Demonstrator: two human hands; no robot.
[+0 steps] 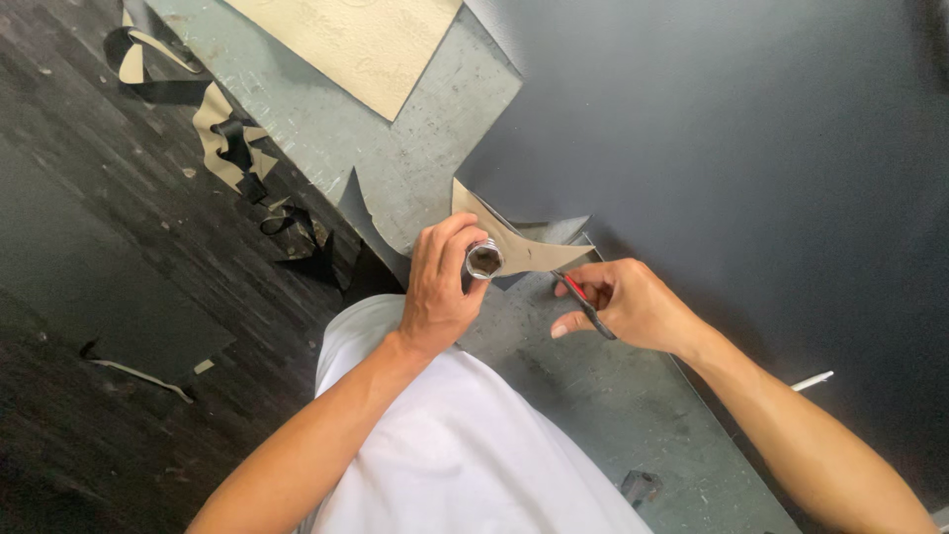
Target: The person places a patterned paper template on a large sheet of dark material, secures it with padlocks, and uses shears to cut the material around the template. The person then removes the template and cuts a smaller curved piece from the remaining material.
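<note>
Tan offcut lies on the grey tabletop, just ahead of both hands. Left hand closed round a small metal cylinder, pressing it on the piece as a weight, I judge. Right hand curled on a red-handled cutter, tip at the edge. Keep weight steady, cut close alongside it, fingers clear.

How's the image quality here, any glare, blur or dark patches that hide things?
Head view: soft even daylight, no hard glare; left hand, metal tube and right hand with its red-handled tool are sharp; the dark sheet swallows detail; edges bend slightly from the wide lens.
</note>
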